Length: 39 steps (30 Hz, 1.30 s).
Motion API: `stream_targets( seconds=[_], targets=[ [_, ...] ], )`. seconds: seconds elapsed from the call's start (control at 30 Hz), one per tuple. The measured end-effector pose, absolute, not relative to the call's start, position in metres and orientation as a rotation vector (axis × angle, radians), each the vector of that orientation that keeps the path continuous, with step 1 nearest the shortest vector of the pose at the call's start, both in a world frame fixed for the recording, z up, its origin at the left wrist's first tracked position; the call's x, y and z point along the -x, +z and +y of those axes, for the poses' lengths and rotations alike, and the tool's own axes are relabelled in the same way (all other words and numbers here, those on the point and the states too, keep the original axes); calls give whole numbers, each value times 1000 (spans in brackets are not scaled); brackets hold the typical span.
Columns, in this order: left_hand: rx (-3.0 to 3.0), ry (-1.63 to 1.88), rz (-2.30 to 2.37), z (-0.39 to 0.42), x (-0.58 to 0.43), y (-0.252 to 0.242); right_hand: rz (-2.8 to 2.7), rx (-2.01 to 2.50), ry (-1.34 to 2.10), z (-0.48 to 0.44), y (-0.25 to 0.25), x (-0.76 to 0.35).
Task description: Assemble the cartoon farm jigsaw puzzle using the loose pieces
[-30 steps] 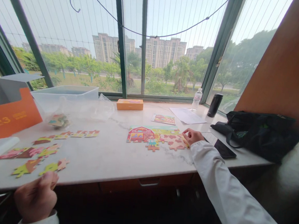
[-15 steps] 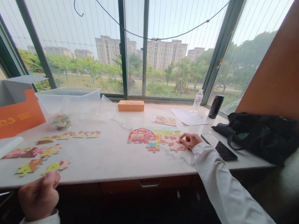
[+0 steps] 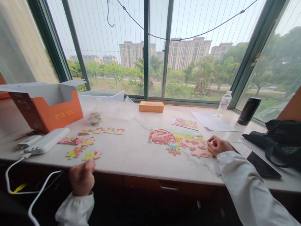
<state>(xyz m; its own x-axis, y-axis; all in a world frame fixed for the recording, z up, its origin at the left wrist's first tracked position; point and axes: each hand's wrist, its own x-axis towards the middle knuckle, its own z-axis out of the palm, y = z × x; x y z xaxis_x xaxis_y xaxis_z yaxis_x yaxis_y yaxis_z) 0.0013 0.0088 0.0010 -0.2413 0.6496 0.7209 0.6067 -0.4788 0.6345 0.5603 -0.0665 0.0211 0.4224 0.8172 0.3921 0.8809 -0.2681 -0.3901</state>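
Note:
A partly joined jigsaw puzzle [image 3: 161,137] with a red barn and pink-brown patches lies flat on the table. At its right end, my right hand [image 3: 218,146] has thumb and fingers pinched together on a puzzle piece, which they mostly cover. My left hand [image 3: 82,178] is closed in a fist at the table's front edge, and nothing shows in it. Just beyond that fist lies a green and pink puzzle piece pair [image 3: 92,155]. More loose puzzle pieces [image 3: 76,141] lie in rows behind, and a printed picture card [image 3: 185,123] is behind the puzzle.
An orange box [image 3: 60,114], a clear plastic bin [image 3: 101,96] and a white charger [image 3: 48,141] with cables stand at left. A small orange box [image 3: 151,106] is at the back. Right are a bottle [image 3: 224,103], black cylinder [image 3: 248,111], phone [image 3: 257,161], paper [image 3: 213,122] and black bag [image 3: 292,143].
The view has turned left, so everything sits further right in the picture and more of the left side shows. My right hand stays at the puzzle's right end; the left remains closed.

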Motion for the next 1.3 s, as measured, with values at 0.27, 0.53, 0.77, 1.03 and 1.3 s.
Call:
stream_targets(
  seconds=[0.27, 0.53, 0.77, 1.03, 1.3],
  targets=[
    [-1874, 1812, 1442, 6, 0, 0, -1535, 2071, -172, -69, 15, -563],
    [-1892, 1820, 1342, 1, -2, 3, -1514, 2065, -270, -76, 19, -551],
    [-1890, 1830, 1297, 2, -1, -1, -1489, 2084, -213, -75, 17, -553],
    [-1928, 1818, 1261, -1, -3, 2, -1555, 2047, -155, -72, 4, -561],
    [-1915, 1791, 1313, -6, -6, 6, -1538, 2069, -118, -72, 7, -560]
  ],
)
